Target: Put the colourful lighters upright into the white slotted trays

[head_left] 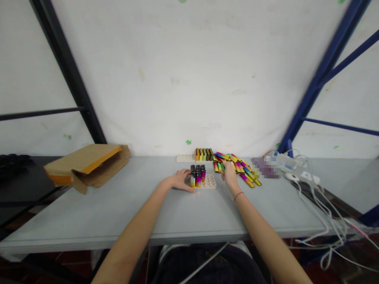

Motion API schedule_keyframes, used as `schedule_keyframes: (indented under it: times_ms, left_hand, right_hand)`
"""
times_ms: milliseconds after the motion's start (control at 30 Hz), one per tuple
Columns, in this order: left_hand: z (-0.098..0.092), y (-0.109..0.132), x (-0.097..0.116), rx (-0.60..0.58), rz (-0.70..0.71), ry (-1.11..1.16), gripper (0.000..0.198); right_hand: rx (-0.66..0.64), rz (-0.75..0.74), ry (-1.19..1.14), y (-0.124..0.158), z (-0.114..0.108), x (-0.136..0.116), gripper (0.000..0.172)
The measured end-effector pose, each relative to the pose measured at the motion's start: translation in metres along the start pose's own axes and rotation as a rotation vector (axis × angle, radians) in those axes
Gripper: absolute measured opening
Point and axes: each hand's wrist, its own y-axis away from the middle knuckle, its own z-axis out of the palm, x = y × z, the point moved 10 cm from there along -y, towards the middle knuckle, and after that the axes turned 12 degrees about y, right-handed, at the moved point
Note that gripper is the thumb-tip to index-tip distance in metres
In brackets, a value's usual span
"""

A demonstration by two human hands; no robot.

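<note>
My left hand (179, 180) rests on the table with fingers spread around the left end of a white tray with round holes (211, 182). Whether it presses on the tray, I cannot tell. Several lighters (198, 176) with dark tops and yellow, white and purple bodies stand upright in the tray's left part; holes show bare on its right. My right hand (230, 177) is at the near left side of a loose pile of shiny multicoloured lighters (238, 165). Its fingers are closed on a greenish lighter (223, 166), partly hidden by the hand.
Behind stand a second white tray (186, 158) and a block of upright yellow-green and dark lighters (204, 154). An open cardboard box (89, 163) lies at left. White cables (319, 205) and a power strip (286, 161) occupy the right side. A wall closes the back.
</note>
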Motion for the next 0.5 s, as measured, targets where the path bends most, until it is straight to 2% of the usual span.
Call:
schedule_keyframes:
  times_ms: [133, 200, 333, 500]
  left_hand:
    - [0.0, 0.0, 0.001, 0.0, -0.004, -0.008, 0.113]
    - [0.0, 0.0, 0.001, 0.001, -0.012, -0.011, 0.113]
    - [0.0, 0.0, 0.0, 0.001, -0.012, -0.01, 0.115]
    - [0.001, -0.002, -0.002, -0.002, -0.012, -0.016, 0.115]
  right_hand:
    - [-0.187, -0.242, -0.013, 0.014, 0.02, -0.035, 0.03]
    - [-0.281, -0.308, 0.028, 0.02, 0.028, -0.044, 0.032]
    - [-0.383, -0.302, 0.057, 0.023, 0.037, -0.042, 0.036]
    - [-0.427, -0.275, 0.079, 0.022, 0.044, -0.03, 0.037]
